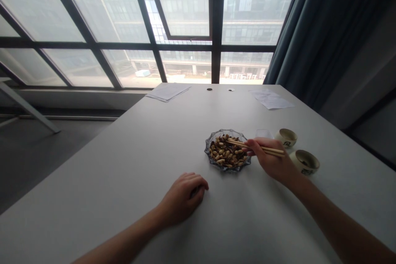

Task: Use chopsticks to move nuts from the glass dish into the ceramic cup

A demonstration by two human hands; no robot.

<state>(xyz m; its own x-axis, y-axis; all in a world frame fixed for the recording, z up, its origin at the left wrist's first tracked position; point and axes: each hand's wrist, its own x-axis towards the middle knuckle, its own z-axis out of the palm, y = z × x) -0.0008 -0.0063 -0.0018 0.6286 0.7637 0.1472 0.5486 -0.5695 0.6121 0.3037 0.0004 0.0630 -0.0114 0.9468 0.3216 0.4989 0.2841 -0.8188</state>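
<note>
My right hand (274,163) is closed around a pair of wooden chopsticks (268,149). Their tips reach into a scalloped glass bowl (208,151) and touch the mixed nuts and seeds (227,152) in it; whether anything is pinched between the tips I cannot tell. To the left and nearer to me, my left hand (185,194) rests on the table with its fingers loosely curled, apart from the bowl and seemingly holding nothing. Beside my right hand stand a cream cup with dark markings (289,143) and a nearer matching cup (313,166), which has dark bits inside. A clear plastic container (262,133) is partly hidden behind my right hand.
Papers (168,91) lie at the far left of the white table (139,144), with more sheets (272,100) at the far right. Two round holes sit near the back edge. Windows rise behind the table, and a dark curtain (312,37) hangs on the right.
</note>
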